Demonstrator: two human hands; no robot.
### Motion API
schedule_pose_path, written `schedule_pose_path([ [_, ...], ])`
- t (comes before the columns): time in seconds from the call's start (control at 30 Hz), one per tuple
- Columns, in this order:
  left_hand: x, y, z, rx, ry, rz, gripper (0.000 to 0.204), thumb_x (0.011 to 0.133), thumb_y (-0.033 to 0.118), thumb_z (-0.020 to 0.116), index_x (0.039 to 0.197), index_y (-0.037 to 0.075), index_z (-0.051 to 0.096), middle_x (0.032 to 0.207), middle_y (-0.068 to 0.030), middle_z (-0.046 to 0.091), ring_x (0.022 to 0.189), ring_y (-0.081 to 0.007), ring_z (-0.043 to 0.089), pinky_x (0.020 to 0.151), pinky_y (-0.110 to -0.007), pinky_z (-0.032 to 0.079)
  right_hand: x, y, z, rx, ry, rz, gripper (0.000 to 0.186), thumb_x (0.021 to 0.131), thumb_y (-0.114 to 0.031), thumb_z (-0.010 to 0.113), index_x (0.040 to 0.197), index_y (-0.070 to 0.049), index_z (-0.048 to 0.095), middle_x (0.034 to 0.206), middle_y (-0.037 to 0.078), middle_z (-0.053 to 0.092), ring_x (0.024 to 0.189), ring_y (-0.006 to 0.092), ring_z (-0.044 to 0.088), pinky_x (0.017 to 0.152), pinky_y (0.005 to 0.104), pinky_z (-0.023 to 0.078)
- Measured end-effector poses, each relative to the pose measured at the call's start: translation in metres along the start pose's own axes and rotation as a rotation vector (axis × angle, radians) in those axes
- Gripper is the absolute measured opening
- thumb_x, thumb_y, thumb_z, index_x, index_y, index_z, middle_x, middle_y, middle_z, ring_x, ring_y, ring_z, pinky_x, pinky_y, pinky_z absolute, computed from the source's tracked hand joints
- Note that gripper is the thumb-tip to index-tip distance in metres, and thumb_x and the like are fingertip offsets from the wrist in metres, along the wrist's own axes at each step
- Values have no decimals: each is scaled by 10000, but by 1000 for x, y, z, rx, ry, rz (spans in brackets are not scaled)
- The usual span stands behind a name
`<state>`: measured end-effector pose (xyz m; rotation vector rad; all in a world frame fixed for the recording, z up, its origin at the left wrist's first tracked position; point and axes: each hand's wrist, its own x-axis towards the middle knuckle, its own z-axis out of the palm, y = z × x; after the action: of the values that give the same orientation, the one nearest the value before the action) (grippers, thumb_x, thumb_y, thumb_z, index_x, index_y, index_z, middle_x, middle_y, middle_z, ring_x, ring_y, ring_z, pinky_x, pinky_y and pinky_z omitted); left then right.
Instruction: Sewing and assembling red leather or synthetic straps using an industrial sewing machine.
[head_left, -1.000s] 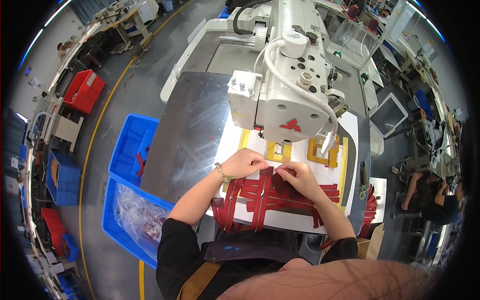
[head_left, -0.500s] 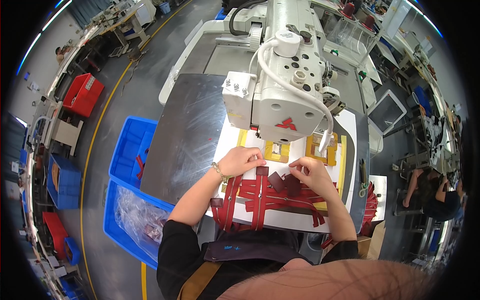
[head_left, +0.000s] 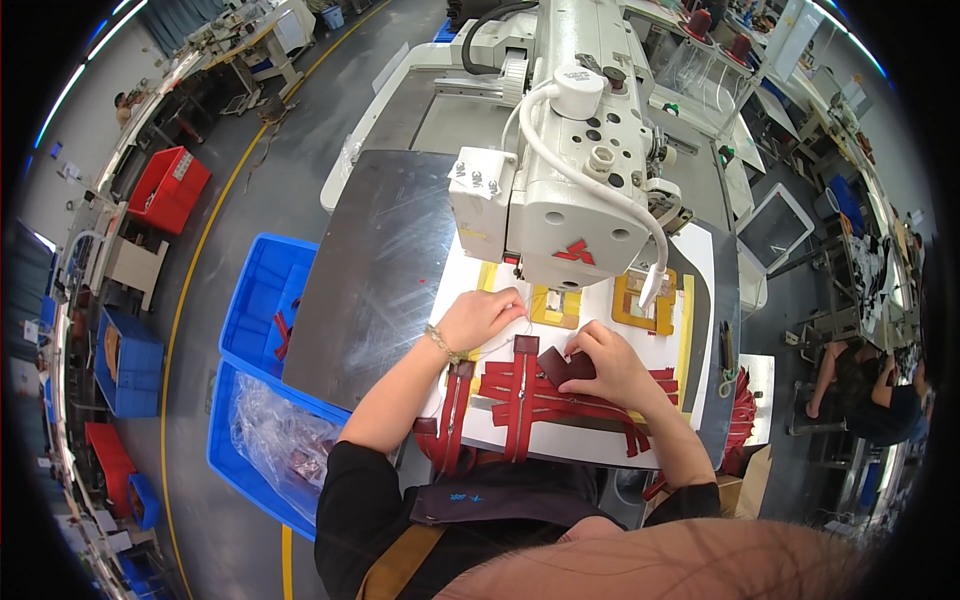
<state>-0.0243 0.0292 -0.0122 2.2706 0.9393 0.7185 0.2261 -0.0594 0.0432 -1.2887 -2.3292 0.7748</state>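
My left hand (head_left: 487, 318) is closed in a pinch, with what looks like a thin thread at its fingertips, just left of the yellow clamp plate (head_left: 556, 306) under the sewing machine head (head_left: 575, 235). In my right hand (head_left: 610, 362) is a dark maroon patch (head_left: 566, 369), held between thumb and fingers over the red zippers. Below and between my hands, a red zipper strip (head_left: 519, 405) with a maroon end tab lies lengthwise. Another red zipper (head_left: 451, 410) curves over the table's near edge beneath my left wrist. Several more zippers (head_left: 560, 404) lie crosswise under my right hand.
A second yellow clamp plate (head_left: 645, 300) lies right of the machine head. Scissors (head_left: 728, 370) rest at the table's right side, near a bundle of red zippers (head_left: 741, 410). Blue bins (head_left: 262, 330) stand at the left; a screen (head_left: 775, 228) is at right.
My right hand has moved slightly down and taken hold of the maroon patch. My left fingertips have lifted off the zipper's end tab, and the left zipper's lower end has slipped nearer me.
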Motion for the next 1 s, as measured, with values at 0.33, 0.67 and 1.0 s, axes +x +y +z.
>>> schedule_pose_path([
  [0.33, -2, 6, 1, 132, 3, -1, 135, 913, 239, 554, 907, 115, 607, 694, -96, 648, 630, -305, 628, 570, -384, 491, 6, -3, 20, -179, 100, -37, 485, 612, -322, 847, 894, -64, 549, 928, 97, 506, 815, 270, 544, 696, 365, 453],
  [0.67, -1, 5, 0, 143, 21, 38, 135, 912, 249, 554, 906, 129, 618, 706, -65, 660, 623, -281, 632, 563, -370, 493, 11, 5, 16, 61, 50, -10, 275, 702, -154, 783, 805, -14, 570, 939, 118, 524, 801, 268, 569, 669, 355, 463],
  [1.0, -3, 26, -18, -543, -178, -89, 114, 815, 101, 721, 925, 82, 698, 581, -4, 623, 563, -36, 605, 508, -212, 435, 15, -6, 2, 666, 290, 323, 87, 836, -27, 676, 801, 32, 623, 660, 6, 612, 601, 52, 588, 534, 195, 446],
])
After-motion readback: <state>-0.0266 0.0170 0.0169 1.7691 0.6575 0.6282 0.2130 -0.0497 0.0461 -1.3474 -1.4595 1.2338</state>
